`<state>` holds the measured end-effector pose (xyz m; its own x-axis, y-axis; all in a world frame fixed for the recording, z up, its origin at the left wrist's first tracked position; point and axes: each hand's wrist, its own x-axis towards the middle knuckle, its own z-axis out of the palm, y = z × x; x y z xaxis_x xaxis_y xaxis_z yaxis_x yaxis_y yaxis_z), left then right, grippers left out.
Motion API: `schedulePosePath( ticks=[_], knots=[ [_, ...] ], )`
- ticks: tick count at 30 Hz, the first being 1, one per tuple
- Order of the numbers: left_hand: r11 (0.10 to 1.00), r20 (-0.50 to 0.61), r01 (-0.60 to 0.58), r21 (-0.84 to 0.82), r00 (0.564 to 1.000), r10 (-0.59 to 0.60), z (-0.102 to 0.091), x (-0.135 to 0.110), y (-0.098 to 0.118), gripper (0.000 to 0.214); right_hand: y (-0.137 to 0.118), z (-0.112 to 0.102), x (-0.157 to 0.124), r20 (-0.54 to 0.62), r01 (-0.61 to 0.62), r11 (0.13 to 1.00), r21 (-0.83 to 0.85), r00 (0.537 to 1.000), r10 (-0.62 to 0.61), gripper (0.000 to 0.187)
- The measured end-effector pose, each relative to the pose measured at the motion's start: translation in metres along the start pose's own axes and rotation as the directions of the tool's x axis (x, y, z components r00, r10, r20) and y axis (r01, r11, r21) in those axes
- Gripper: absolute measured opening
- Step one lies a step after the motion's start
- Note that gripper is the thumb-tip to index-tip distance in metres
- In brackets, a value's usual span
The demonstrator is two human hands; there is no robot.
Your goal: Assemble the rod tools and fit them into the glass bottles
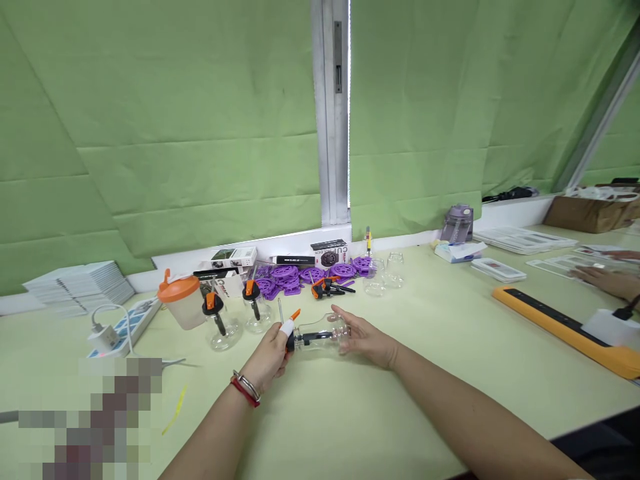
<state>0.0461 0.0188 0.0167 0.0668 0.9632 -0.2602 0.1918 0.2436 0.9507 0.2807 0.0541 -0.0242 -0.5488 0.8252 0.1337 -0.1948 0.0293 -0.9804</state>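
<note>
Caution: possible drop of the glass vessel point(320, 338), caused by smooth walls and light finger contact from the right hand point(369, 340). Possible misalignment or chipping at the neck, caused by twisting off the axis of the black cap point(290, 343). Possible knock against the two capped vessels point(224, 339) ahead and to the outer side of the left hand point(270, 355), caused by swinging that hand forward. Guard likewise against striking the clear glasses point(375, 285) beyond the right hand.

Position of the glass vessel: between both hands, on its side, cap end toward the left, base toward the right. Left hand: clenched around the cap. Right hand: grasping the base with curved, spread fingers. Seating of cap on neck: not discernible. Farther out, ahead of both hands: black-and-orange parts point(330, 289) and purple parts point(285, 279).
</note>
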Motion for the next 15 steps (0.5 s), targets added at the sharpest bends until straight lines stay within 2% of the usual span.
schedulePosePath(
  ticks=[3, 7, 9, 11, 15],
  knots=[
    [1.0, -0.01, -0.006, -0.001, 1.0, 0.006, -0.001, 0.002, -0.001, 0.052, -0.001, 0.0, -0.001, 0.0, -0.016, 0.999, 0.039, 1.0, 0.016, 0.09],
    [1.0, -0.02, -0.003, 0.003, 1.0, 0.003, -0.001, 0.0, 0.001, 0.053, 0.002, 0.002, 0.003, 0.01, -0.09, 0.995, 0.039, 0.996, 0.09, 0.063],
    [1.0, -0.021, 0.003, 0.005, 1.0, -0.003, -0.001, -0.002, 0.002, 0.054, 0.007, 0.002, 0.006, -0.005, -0.136, 0.99, 0.021, 0.991, 0.136, 0.056],
    [1.0, -0.023, 0.009, 0.006, 1.0, -0.009, 0.0, -0.002, 0.003, 0.053, 0.012, 0.003, 0.009, -0.051, -0.151, 0.988, 0.002, 0.987, 0.151, 0.059],
    [1.0, -0.035, 0.007, 0.011, 0.999, -0.007, -0.001, 0.001, 0.0, 0.05, 0.012, 0.006, 0.011, -0.173, -0.094, 0.995, -0.025, 0.981, 0.088, 0.063]
  ],
)
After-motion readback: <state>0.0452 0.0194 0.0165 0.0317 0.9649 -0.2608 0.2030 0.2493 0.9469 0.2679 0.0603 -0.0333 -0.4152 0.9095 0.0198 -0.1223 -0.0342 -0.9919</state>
